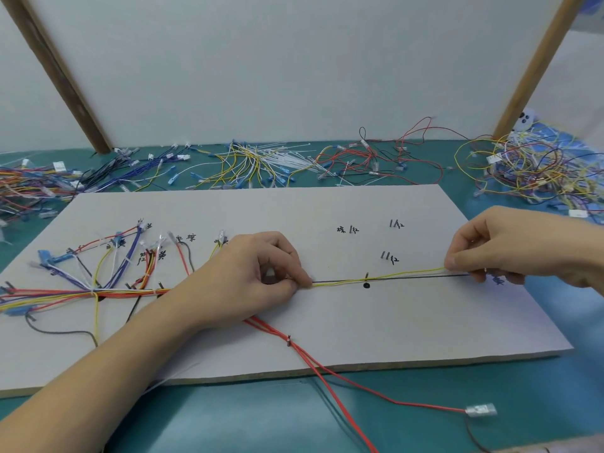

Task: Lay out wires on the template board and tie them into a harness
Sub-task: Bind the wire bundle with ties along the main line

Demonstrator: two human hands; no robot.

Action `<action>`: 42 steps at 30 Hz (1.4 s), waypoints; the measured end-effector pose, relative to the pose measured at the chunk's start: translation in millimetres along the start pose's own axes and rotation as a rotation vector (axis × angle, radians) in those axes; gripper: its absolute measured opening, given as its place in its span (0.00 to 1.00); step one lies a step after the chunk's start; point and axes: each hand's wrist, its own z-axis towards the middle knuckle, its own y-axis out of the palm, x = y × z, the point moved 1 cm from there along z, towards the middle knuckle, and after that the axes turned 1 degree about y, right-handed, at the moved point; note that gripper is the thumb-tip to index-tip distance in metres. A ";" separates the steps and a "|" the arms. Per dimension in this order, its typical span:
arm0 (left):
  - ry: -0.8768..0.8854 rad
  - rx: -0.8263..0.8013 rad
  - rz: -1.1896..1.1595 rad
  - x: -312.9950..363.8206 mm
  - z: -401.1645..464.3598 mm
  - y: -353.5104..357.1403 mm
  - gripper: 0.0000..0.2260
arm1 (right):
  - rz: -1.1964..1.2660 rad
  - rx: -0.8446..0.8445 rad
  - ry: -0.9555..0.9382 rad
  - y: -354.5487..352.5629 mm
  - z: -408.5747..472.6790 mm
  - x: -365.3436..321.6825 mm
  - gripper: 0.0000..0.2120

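White wall (pixel 294 60) w/ 2 slanted wood posts (pixel 58 73); teal tabletop (pixel 228 416).

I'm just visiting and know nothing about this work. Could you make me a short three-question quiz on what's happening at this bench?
1. True or false: both hands pinch the yellow wire stretched along the black line of the template board.
2. Which wires run off the board's near edge? A red, B blue, C white.
3. Fill in: the stretched wire passes a small metal ___ above the black dot.

Key: 1 true: left hand and right hand each grip it. 2 A, the red wires. 3 pin.
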 end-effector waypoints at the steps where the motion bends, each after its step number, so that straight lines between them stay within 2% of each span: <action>1: -0.001 0.000 0.001 -0.1 0.2 0.2 0.14 | 0.016 0.014 0.011 -3.0 -0.8 6.1 0.05; 7: -0.001 0.002 -0.005 -1.9 1.3 0.6 0.14 | 0.175 0.150 0.047 -15.7 -3.2 45.0 0.02; 16: 0.005 0.000 0.002 -3.0 1.8 0.7 0.14 | 0.394 0.137 0.062 -9.3 -9.8 61.2 0.01; 21: 0.018 0.011 0.016 -2.1 1.2 0.3 0.14 | 0.305 0.079 0.084 -12.9 -13.0 53.5 0.01; 25: 0.034 0.016 0.037 -0.4 0.4 -0.8 0.13 | 0.012 0.244 0.007 -2.1 -17.6 44.6 0.11; 27: 0.044 0.023 0.048 0.3 0.3 -0.1 0.14 | -0.073 0.341 -0.015 6.5 -22.9 43.8 0.12; 31: 0.101 0.028 0.111 1.8 -1.8 1.7 0.16 | -0.050 0.487 -0.060 21.5 -35.1 45.4 0.11; 35: 0.144 0.032 0.181 1.5 -2.2 2.8 0.15 | -0.150 0.674 -0.103 42.0 -40.9 45.1 0.12; 38: 0.155 0.034 0.201 0.7 -2.0 2.5 0.14 | -0.043 0.716 -0.125 49.5 -45.1 46.9 0.10; 42: 0.157 0.044 0.203 0.0 -1.6 3.4 0.13 | -0.041 0.727 -0.089 49.4 -45.0 45.9 0.09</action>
